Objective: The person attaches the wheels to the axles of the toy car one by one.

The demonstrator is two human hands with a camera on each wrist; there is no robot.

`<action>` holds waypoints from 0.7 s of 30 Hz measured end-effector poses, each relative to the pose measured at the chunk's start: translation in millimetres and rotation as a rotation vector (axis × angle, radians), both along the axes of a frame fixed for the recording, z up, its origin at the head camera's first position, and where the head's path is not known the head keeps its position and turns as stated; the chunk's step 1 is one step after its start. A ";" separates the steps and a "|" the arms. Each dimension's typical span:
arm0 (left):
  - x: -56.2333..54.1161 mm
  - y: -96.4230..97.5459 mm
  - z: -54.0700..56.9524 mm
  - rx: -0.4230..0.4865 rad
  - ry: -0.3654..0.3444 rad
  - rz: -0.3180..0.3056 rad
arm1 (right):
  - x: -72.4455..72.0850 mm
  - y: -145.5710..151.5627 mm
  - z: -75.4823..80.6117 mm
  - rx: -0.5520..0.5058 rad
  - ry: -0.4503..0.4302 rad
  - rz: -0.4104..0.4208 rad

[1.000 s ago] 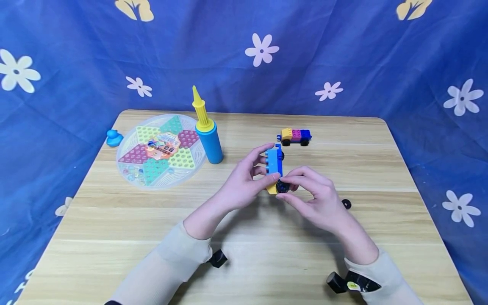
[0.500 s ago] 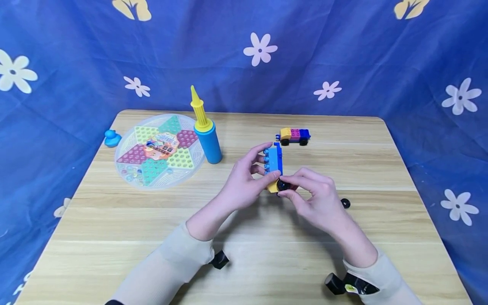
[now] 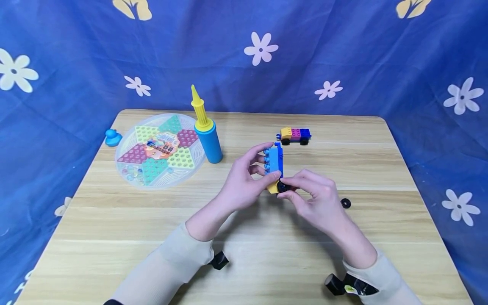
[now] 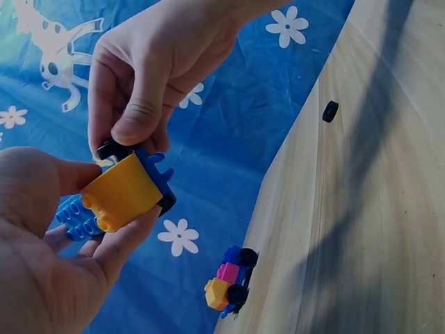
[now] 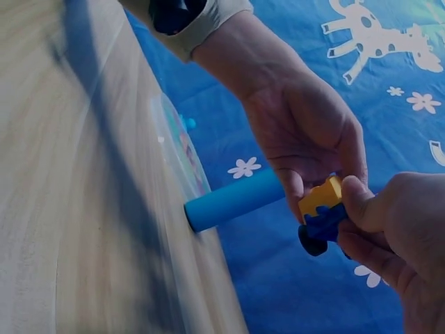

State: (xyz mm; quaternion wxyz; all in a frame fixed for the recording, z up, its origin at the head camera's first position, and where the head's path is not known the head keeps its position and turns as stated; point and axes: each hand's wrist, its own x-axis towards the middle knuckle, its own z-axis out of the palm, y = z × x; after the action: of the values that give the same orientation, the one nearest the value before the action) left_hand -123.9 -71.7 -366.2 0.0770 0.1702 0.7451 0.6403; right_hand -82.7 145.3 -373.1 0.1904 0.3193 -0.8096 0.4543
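My left hand (image 3: 244,182) grips a toy block car (image 3: 273,159) above the table, its thumb on the near side and fingers behind. The car has light-blue and yellow bricks on a dark-blue base, with studs facing left in the head view. At the yellow end (image 4: 124,191), my right hand (image 3: 316,195) pinches a black wheel (image 3: 283,187) between thumb and fingers, right against the base. Another black wheel (image 5: 313,241) shows on the opposite side of the base in the right wrist view. The right fingers partly cover the pinched wheel.
A loose black wheel (image 3: 345,203) lies right of my right hand. Behind stands a second block car (image 3: 295,135), yellow, pink and blue. Further left are a blue-and-yellow hand pump (image 3: 210,142), a round Chinese checkers board (image 3: 183,180) and a blue toy duck (image 3: 112,138).
The car has turned slightly in my left hand, and its far-end wheel has gone from sight in the head view. My right fingertips have shifted a little around the near wheel.
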 end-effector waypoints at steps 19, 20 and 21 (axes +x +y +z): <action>1.0 -0.4 0.4 0.039 -0.024 0.018 | -2.7 -1.7 -0.9 -0.025 0.022 0.020; 1.2 -0.4 0.5 0.047 -0.030 0.016 | -2.9 -1.7 -0.8 -0.034 0.023 0.027; 1.3 -0.3 0.5 0.050 -0.032 0.013 | -3.0 -1.6 -0.8 -0.039 0.021 0.032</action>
State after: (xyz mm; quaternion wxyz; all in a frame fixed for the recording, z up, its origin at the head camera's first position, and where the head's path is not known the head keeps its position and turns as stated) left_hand -122.6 -72.1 -365.7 0.0802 0.1569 0.7286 0.6619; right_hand -85.6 143.7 -373.9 0.1978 0.3334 -0.7932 0.4696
